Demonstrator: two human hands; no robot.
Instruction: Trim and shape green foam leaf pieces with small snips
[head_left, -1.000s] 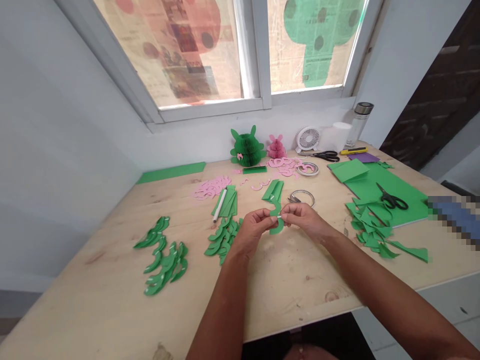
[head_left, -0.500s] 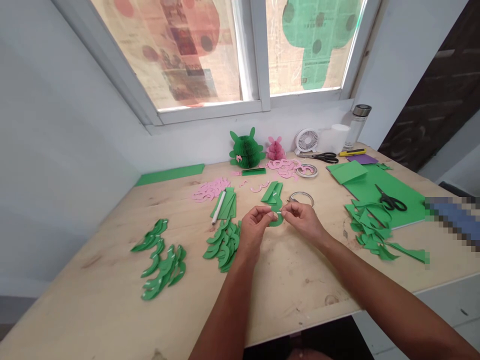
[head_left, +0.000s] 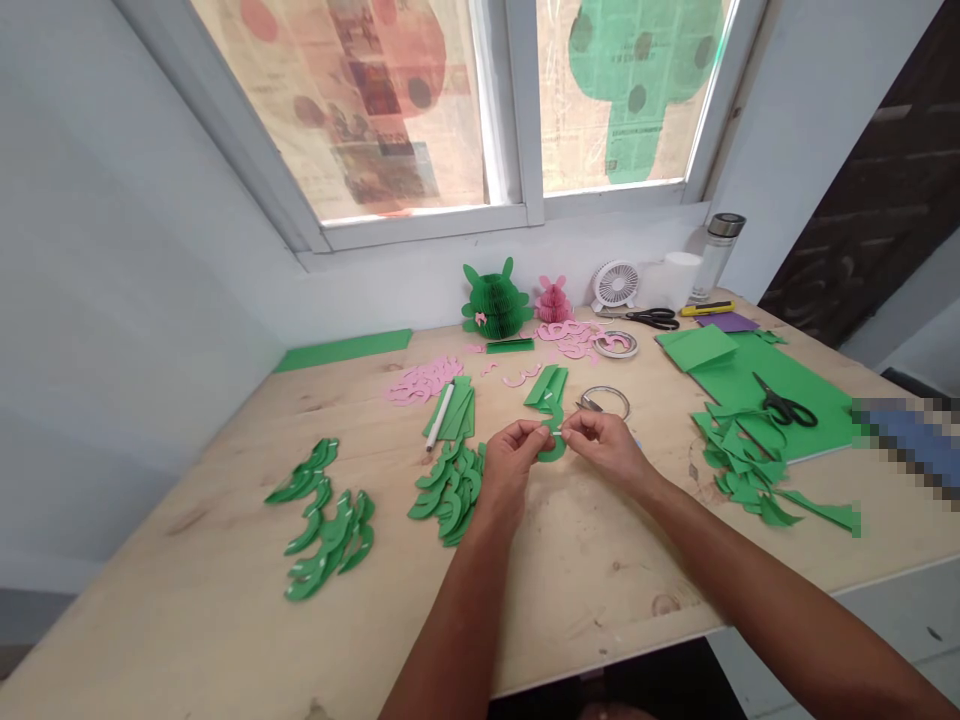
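Note:
My left hand (head_left: 516, 458) pinches a curvy green paper cutout (head_left: 553, 453) by its left side, just above the table. A short white strip (head_left: 556, 433) lies across that cutout. My right hand (head_left: 606, 446) is closed in a pinch at the strip's right end, thumb and forefinger together; whether the strip's tip is between them is too small to see. Right behind the cutout lie folded green paper pieces (head_left: 550, 387). A roll of tape (head_left: 627, 402) rests beyond my right hand. Left of my left hand is a pile of curved green cutouts (head_left: 448, 498).
More green cutouts with white strips (head_left: 328, 545) lie at left. A white pen (head_left: 440, 417) rests on green strips. Pink cutouts (head_left: 427, 381) lie behind. At right are green scraps (head_left: 739, 450), scissors (head_left: 785, 405) and green sheets (head_left: 814, 400). A fan (head_left: 616, 285) stands at the wall.
My hands stay at the same spot with the cutout. The left fingers have shifted slightly on it, and the white strip now shows between both hands' fingertips. The view has tilted a little.

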